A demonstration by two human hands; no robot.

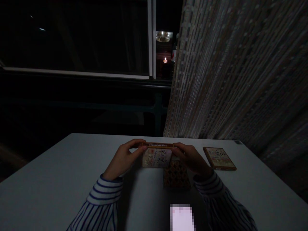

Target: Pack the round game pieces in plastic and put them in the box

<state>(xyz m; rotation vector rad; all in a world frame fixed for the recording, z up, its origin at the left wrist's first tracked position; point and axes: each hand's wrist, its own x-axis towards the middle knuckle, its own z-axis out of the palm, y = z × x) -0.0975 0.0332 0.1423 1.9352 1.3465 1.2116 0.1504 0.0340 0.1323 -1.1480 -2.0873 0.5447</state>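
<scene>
Between both hands a flat box (157,157) is held tilted up, its pale front printed with dark brush lettering upside down and a brown edge on top. My left hand (126,157) pinches the box's upper left corner, thumb in front and fingers behind. At the upper right corner my right hand (191,158) grips it in the same way. Just behind my right wrist's inner side, a square brown block of round, roll-like pieces (176,175) sits on the white table (79,179), partly overlapped by the box and hand.
A second flat box (219,158) of like print lies on the table to the right. A bead-string curtain (216,80) hangs beyond the table's far right side. At the bottom is a bright pixelated patch (182,218). A dark window frame (151,41) stands behind.
</scene>
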